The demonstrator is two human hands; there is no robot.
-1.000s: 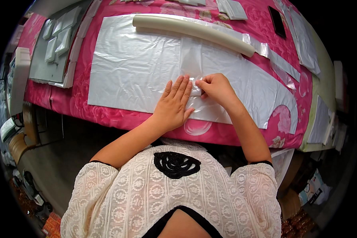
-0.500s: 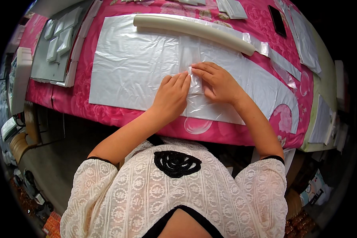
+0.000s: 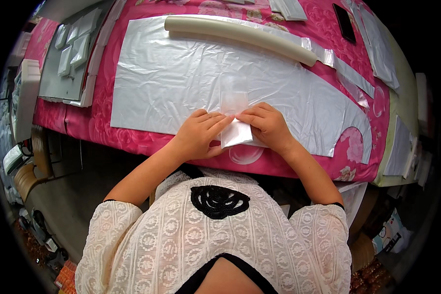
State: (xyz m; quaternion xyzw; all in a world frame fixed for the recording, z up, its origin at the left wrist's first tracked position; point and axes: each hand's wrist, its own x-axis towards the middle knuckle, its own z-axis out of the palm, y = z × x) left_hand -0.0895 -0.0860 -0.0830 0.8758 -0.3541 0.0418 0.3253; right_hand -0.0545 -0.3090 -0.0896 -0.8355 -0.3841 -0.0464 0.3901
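Observation:
A white folded packet (image 3: 237, 134) lies at the near edge of a large sheet of silvery-white plastic film (image 3: 166, 78). From its far side a translucent plastic flap (image 3: 234, 102) stretches away over the sheet. My left hand (image 3: 201, 132) grips the packet from the left, fingertips pinched at its upper edge. My right hand (image 3: 268, 126) pinches the same edge from the right, and the two hands' fingertips nearly meet. What lies inside the packet is hidden.
A cream-coloured tube (image 3: 240, 36) lies across the sheet's far edge, with clear plastic strips (image 3: 348, 78) at its right end. On the left, a grey tray (image 3: 59, 88) carries several small white packets. A black phone (image 3: 344, 23) rests at the far right on the pink floral tablecloth (image 3: 98, 112).
Both hands have moved nearer to me, bringing the packet to the sheet's near edge. More of its white surface shows now, and the flap lies further toward me.

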